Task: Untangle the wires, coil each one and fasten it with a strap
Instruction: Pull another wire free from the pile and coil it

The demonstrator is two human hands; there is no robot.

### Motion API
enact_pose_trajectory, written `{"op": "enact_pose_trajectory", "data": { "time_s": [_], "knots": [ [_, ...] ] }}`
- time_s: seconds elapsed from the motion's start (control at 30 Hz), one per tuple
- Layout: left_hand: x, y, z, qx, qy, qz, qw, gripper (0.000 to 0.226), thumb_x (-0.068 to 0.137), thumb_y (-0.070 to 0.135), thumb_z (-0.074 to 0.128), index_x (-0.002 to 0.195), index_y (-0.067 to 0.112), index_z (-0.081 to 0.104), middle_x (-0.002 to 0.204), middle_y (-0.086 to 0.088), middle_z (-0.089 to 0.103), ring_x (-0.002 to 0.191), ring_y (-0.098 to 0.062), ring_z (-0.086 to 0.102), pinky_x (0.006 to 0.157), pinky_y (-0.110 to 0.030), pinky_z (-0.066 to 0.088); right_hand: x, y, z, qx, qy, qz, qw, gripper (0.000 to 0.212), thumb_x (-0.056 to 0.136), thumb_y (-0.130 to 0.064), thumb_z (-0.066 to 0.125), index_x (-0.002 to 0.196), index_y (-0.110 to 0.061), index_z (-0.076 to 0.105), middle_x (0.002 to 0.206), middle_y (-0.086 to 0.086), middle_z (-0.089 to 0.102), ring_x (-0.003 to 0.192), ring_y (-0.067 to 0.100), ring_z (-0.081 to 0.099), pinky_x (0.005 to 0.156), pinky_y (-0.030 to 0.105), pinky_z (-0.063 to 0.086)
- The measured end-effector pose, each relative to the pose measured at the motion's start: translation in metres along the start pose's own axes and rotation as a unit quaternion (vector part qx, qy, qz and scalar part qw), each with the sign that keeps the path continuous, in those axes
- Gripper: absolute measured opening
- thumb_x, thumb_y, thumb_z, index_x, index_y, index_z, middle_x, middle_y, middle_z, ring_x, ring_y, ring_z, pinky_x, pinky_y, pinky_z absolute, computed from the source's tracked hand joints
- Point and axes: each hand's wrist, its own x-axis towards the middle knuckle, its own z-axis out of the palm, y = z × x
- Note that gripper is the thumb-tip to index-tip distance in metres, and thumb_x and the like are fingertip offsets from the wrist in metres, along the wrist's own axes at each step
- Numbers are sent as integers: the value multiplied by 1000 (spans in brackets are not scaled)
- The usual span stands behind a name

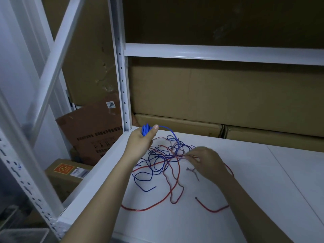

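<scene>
Head view, left hand [140,140] gripping blue coil [145,129], right hand [206,160] pinching tangle [166,153]

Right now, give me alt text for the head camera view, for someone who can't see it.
A person's left hand holds up a bunch of blue wire while the right hand picks at a tangle of blue and red wire lying on a white shelf. Cardboard boxes stand behind it.

A tangle of wires [164,155] lies on the shelf board [245,190], near its left rear corner by the upright post [122,85]. Cartons [192,125] lie behind the tangle. More boxes [66,174] sit lower, left of the post.
</scene>
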Motion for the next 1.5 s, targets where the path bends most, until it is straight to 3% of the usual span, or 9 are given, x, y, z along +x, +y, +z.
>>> {"op": "enact_pose_trajectory", "data": {
  "time_s": [0.17,0.33,0.5,0.67,0.83,0.97,1.07,1.23,1.5],
  "knots": [
    [7,0,4,5,6,-6,1000,48,92,46,57,61,16,35,40,10,34,37,-7,29,53,-28,28,-18,17,20,-105,-262,90,955,23,85,-46,64,95,-28,75,109,-6,66,112,18,37,91,33,29],
    [6,2,14,-1,-24,-6,1000,42,90,47,58,71,14,41,44,10,34,40,-7,29,47,-20,30,9,2,9,112,-41,101,988,21,89,-45,62,98,-27,69,77,-14,57,68,1,51,58,12,34],
    [1,9,15,-5,-44,11,999,40,90,49,58,79,11,51,50,5,37,44,-9,32,45,-16,31,35,-13,14,199,-99,120,968,13,89,-18,67,97,-11,73,90,5,70,82,15,63,75,23,49],
    [2,16,5,-11,-68,-1,998,42,92,48,55,70,13,46,46,8,34,42,-8,29,52,-22,30,74,-23,-23,383,179,121,898,14,87,-14,69,73,-17,68,58,-10,65,53,1,59,58,12,45],
    [5,26,1,-8,-80,-12,997,42,95,46,51,75,9,45,45,5,31,40,-9,25,43,-13,26,113,-27,-40,324,67,138,934,26,89,-9,65,65,-16,60,54,-3,57,39,0,51,51,24,47],
    [7,35,-1,-13,-99,3,995,45,94,50,51,77,9,51,49,-3,37,48,-17,32,54,-25,31,137,-39,-64,466,255,84,843,20,89,-4,61,77,-20,64,61,-4,69,56,9,65,56,21,52],
    [7,41,-1,-29,-90,5,995,44,95,48,51,76,8,50,46,-1,36,46,-16,32,54,-25,33,135,-41,-48,269,53,84,958,19,93,-14,60,75,-22,60,60,-4,62,53,11,56,65,30,46],
    [11,40,-7,-53,-79,-11,995,40,95,44,53,72,11,50,47,1,31,45,-15,25,49,-24,26,146,-51,-80,393,299,30,869,15,90,-19,63,81,-30,67,50,-16,58,48,-3,50,53,16,42],
    [8,38,-12,-354,-161,-86,917,32,92,35,51,68,13,49,38,8,20,34,-6,14,35,-16,20,119,-30,-21,105,50,93,989,27,96,-42,52,97,-24,73,77,-1,64,76,21,58,66,33,45]
  ]
}}
